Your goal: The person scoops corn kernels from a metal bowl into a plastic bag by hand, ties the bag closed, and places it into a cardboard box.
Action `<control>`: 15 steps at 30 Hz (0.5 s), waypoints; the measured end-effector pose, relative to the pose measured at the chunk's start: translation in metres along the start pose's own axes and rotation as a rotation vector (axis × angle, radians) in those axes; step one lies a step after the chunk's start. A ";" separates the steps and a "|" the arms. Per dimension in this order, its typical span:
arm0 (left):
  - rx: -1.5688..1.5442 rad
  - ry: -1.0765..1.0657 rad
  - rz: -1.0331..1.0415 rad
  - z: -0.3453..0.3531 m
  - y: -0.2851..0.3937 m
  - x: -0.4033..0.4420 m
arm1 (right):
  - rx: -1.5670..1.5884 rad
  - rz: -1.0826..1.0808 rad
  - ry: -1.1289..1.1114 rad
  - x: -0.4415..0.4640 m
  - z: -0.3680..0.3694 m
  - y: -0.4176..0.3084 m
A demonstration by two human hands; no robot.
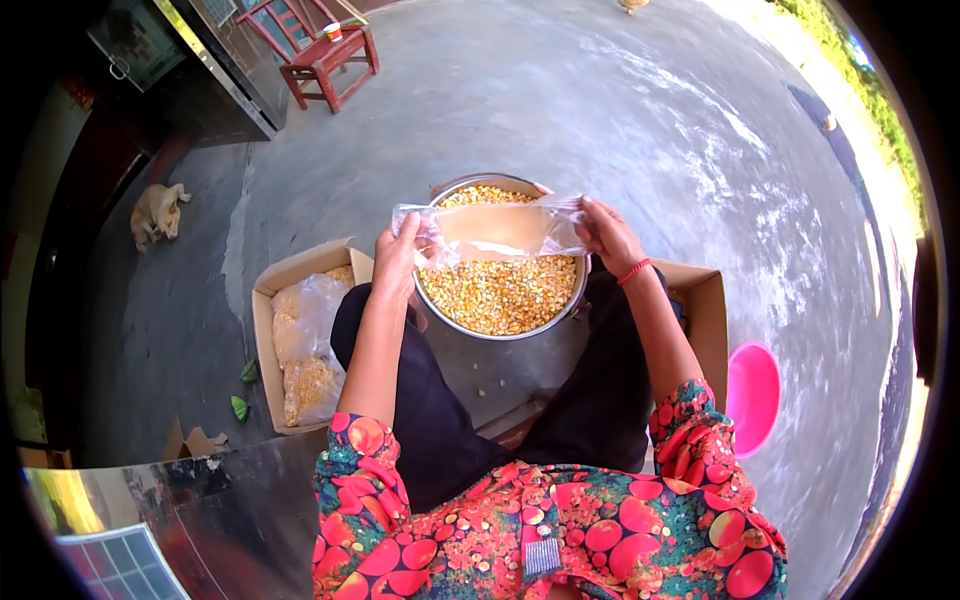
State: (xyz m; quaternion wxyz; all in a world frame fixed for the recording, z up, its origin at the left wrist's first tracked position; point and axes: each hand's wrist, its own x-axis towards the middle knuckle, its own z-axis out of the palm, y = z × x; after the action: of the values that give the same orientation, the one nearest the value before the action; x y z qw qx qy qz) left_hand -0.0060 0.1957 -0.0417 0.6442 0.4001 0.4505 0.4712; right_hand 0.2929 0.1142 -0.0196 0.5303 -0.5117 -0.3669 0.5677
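Observation:
A clear plastic bag (495, 228) is stretched flat between my two hands, above a round metal pot (548, 328) full of yellow corn kernels (500, 295). My left hand (402, 248) pinches the bag's left end, and my right hand (612, 238), with a red bracelet at the wrist, grips the right end. Through the bag a tan colour shows; I cannot tell whether anything lies inside it. The pot stands between my knees. To the left a cardboard box (264, 345) holds clear bags filled with corn (308, 385).
Another cardboard box (708, 320) stands by my right leg, with a pink basin (754, 400) beside it. A dog (157, 215) lies on the concrete floor at left. Farther back is a red wooden chair (325, 70) with a paper cup (333, 32) on it.

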 end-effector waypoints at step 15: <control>0.172 -0.278 -0.069 0.022 -0.017 -0.001 | 0.247 -0.033 0.153 0.037 -0.006 0.030</control>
State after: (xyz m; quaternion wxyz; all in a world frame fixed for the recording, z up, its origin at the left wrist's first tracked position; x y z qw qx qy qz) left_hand 0.0191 0.1891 -0.0513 0.6793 0.4995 0.4094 0.3485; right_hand 0.2954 0.1449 -0.0573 0.6249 -0.4783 -0.2613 0.5590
